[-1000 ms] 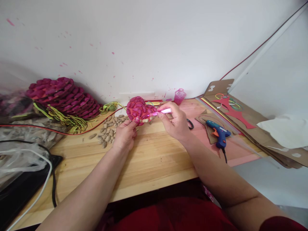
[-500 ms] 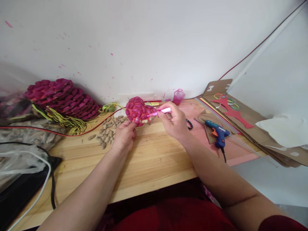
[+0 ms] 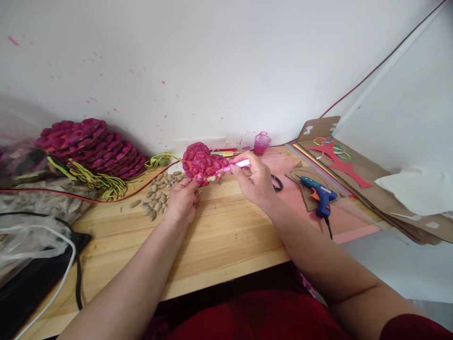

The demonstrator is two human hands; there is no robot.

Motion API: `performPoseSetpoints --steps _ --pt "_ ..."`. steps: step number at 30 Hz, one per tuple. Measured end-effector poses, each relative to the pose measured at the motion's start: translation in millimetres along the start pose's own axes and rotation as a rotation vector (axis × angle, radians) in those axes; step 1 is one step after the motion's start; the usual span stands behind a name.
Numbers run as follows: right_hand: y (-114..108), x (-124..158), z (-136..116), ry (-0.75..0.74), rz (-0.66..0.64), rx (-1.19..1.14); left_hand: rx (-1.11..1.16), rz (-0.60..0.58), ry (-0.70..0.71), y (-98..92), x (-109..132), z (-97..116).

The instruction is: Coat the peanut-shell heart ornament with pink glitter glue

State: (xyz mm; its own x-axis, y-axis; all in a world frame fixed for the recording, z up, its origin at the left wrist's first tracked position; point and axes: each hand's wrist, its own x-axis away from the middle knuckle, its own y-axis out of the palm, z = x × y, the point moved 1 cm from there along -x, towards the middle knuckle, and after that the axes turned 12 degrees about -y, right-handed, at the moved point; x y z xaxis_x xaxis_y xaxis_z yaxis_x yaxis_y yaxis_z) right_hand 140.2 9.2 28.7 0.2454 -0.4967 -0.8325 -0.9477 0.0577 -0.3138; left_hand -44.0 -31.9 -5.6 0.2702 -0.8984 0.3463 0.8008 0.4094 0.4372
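My left hand (image 3: pixel 184 198) is closed on the lower edge of a magenta-painted piece covered with peanuts (image 3: pixel 198 161), holding it up off the table. A few pale, unpainted peanuts (image 3: pixel 212 178) show along its lower right edge. In my right hand (image 3: pixel 255 180) is a slim paintbrush (image 3: pixel 240 164) with a white and pink handle, gripped between thumb and fingers. Its pink tip touches the piece near the pale peanuts. Behind my right hand stands a clear cup of pink paint (image 3: pixel 262 144). Loose peanuts (image 3: pixel 155 198) lie beside my left hand.
At the left rises a stack of magenta peanut-covered pieces (image 3: pixel 92 146) with yellow-green strings (image 3: pixel 99 179). A blue glue gun (image 3: pixel 320 193) rests on cardboard at the right, near black-handled scissors (image 3: pixel 278 183). Red cut-outs (image 3: pixel 341 165) lie on cardboard sheets. Cables cross the left side.
The painted piece has tilted and shifted slightly left in my left hand. My right hand and the brush have moved a little left and down along the lower edge.
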Motion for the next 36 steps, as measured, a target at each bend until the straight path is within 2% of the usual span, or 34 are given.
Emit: performPoseSetpoints --steps 5,16,25,36 --pt "-3.2 -1.4 1.4 0.007 0.012 0.04 -0.019 0.0 0.0 -0.7 0.1 -0.4" --pt "-2.1 -1.1 -2.1 0.0 0.01 -0.049 0.033 0.001 -0.026 0.7 1.5 1.7" --pt "-4.1 -0.7 2.2 0.04 0.015 0.029 0.029 -0.004 -0.035 -0.1 0.1 1.3" --pt "-2.3 -0.2 3.6 0.015 0.018 0.021 0.029 -0.013 -0.032 0.4 0.7 1.4"
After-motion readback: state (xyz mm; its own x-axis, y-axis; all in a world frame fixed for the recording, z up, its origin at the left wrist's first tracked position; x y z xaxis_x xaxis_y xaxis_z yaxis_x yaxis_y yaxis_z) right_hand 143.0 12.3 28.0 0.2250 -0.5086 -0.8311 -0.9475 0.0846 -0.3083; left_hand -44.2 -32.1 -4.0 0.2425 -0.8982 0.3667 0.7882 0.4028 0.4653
